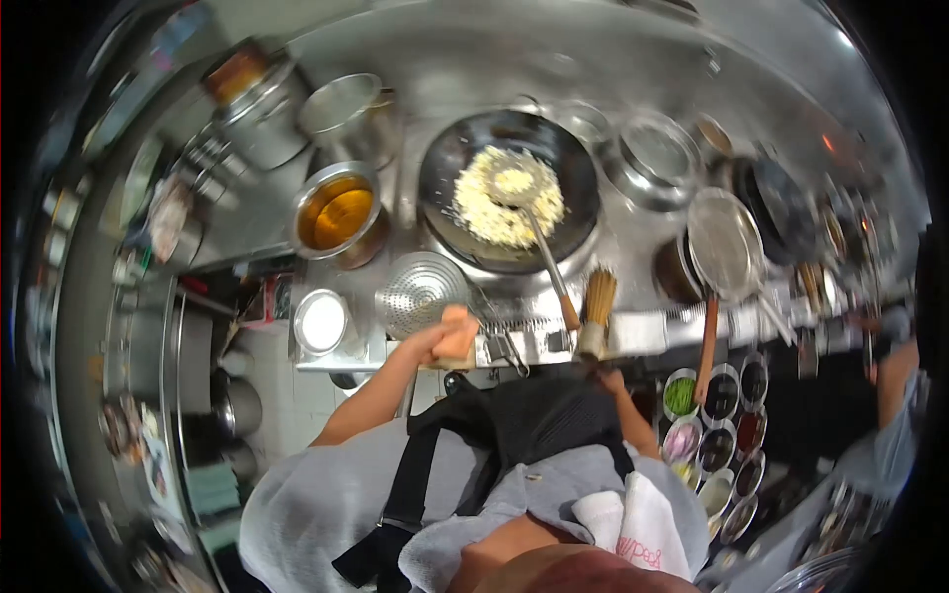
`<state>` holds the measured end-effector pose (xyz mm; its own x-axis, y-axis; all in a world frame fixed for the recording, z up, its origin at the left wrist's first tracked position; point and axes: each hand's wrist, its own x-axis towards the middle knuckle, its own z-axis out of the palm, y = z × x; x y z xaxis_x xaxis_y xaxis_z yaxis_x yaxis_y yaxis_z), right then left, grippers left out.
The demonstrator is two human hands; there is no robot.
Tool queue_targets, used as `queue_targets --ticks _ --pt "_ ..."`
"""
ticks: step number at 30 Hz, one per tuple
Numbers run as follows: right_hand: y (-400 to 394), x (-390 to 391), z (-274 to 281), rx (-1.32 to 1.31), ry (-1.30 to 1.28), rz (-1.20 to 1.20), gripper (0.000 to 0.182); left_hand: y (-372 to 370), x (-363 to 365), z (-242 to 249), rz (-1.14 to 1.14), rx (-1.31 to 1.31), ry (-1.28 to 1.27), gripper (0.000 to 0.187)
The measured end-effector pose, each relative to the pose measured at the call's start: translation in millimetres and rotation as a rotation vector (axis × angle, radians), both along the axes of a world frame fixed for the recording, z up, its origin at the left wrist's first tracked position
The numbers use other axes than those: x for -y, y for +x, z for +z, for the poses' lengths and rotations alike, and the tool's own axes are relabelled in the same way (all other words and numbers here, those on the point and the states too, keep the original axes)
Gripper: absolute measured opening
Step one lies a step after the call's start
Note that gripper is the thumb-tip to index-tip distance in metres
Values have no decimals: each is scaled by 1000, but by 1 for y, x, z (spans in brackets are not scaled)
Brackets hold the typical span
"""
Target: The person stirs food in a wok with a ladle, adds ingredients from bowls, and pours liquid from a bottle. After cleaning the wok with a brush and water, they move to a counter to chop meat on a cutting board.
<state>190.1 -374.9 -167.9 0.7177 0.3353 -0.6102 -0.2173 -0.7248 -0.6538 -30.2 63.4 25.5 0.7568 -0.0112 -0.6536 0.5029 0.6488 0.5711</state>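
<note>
The left hand [435, 341] is closed around an orange cloth [457, 332] at the front edge of the stove, just beside the perforated strainer [423, 292]. The right hand [610, 379] is low at the counter edge below the bamboo brush [597, 308]; it is mostly hidden by the body, so I cannot tell whether it is open or gripping anything. The wok [509, 188] sits in its burner ring with a mound of rice [506, 195] in the middle, and a ladle [524, 198] rests in it, bowl on the rice, its handle slanting out over the rim toward the person. Neither hand is on that handle, and that looks like the main risk: if the burner is lit (no flame shows from here), rice left sitting could catch and scorch on the bottom. The ladle handle overhangs the edge near both hands, so a careless sweep of the cloth could knock it and tip rice out. The pot of oil [336, 212] stands just left of the wok, close enough that a jolt could slosh it. Another person's arm [895, 381] works at far right, well apart.
</note>
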Motion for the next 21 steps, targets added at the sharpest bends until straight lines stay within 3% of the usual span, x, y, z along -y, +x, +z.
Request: queue_targets --ticks 1,2,6,10,12,21 --pt "4 0 -1 248 -11 139 50 -19 8 0 17 -25 65 43" --pt "29 -25 12 262 13 217 50 -38 10 -6 43 -52 64 44" --pt "88 -147 26 228 185 493 51 -102 41 11 184 -117 91 51" --pt "85 -213 28 129 303 658 51 -127 69 31 253 -207 143 54" --pt "84 -224 24 77 333 706 52 -127 85 46 269 -160 253 55" --pt "87 -220 20 -106 405 760 54 -117 119 53 285 -147 169 55"
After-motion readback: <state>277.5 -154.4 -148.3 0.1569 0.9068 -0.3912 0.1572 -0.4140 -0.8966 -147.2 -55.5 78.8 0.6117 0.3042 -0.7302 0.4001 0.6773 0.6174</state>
